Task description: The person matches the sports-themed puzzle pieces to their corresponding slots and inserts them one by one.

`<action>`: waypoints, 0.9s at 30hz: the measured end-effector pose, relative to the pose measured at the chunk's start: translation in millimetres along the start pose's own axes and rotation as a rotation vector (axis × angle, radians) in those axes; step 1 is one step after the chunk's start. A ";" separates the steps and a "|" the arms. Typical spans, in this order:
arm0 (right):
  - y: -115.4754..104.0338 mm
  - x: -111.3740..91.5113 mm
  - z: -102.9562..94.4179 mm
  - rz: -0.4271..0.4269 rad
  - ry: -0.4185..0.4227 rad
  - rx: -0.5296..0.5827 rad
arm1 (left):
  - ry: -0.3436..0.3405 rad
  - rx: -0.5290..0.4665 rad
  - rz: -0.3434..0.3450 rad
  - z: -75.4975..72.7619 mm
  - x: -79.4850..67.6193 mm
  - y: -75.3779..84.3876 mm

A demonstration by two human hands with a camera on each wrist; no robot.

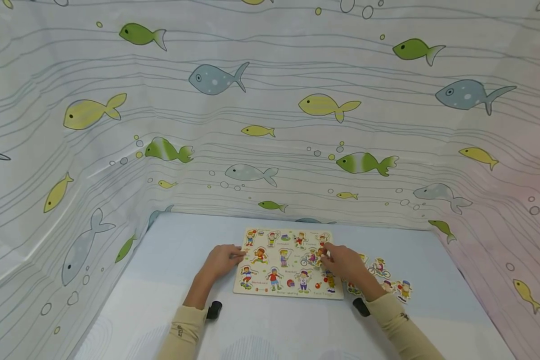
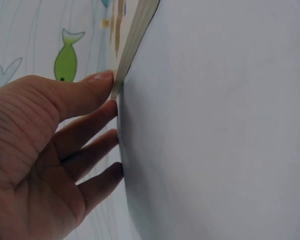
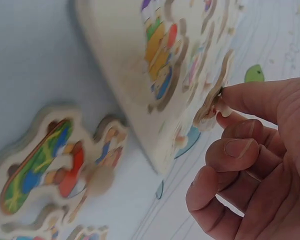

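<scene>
In our right hand (image 1: 345, 261) we pinch a small wooden piece (image 3: 213, 100) between thumb and forefinger, the other fingers curling loosely below. The piece is tilted at the right side of the puzzle board (image 1: 272, 262) (we cannot tell whether it touches the surface). Our left hand (image 1: 221, 261) is relaxed and grasps nothing, its thumb resting against the board's left edge and its fingers spread just beside it. The board lies flat on the pale table (image 1: 274, 330), with sporty figures across its face. To its right we see loose pieces, among them a cyclist piece (image 1: 379, 268) and, nearer the board, a skateboarder piece (image 3: 45, 162) with a round knob. Behind everything we have a fish-patterned sheet (image 1: 279, 50); beige sleeves (image 1: 184, 325) cover our forearms.
</scene>
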State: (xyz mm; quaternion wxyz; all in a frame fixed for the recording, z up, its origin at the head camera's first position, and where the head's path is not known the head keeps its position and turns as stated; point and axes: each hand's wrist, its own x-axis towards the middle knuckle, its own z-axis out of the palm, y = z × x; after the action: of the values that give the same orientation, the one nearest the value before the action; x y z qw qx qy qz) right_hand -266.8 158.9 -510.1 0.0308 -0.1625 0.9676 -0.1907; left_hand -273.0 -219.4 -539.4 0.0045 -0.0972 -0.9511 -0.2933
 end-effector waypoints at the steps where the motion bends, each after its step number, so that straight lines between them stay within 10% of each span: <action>1: -2.6 1.1 0.8 -0.008 0.004 -0.007 | -0.001 -0.001 -0.001 0.2 -0.1 -0.1; 27: -63.4 37.6 28.4 -0.171 0.009 0.045 | 0.000 -0.001 -0.011 0.9 -0.2 -0.6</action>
State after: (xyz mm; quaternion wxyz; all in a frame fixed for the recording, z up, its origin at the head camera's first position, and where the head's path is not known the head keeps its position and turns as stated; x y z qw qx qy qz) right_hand -279.8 81.0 -512.2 0.0140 -0.2428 0.9459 -0.2149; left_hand -272.9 -219.4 -540.5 0.0027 -0.0922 -0.9514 -0.2937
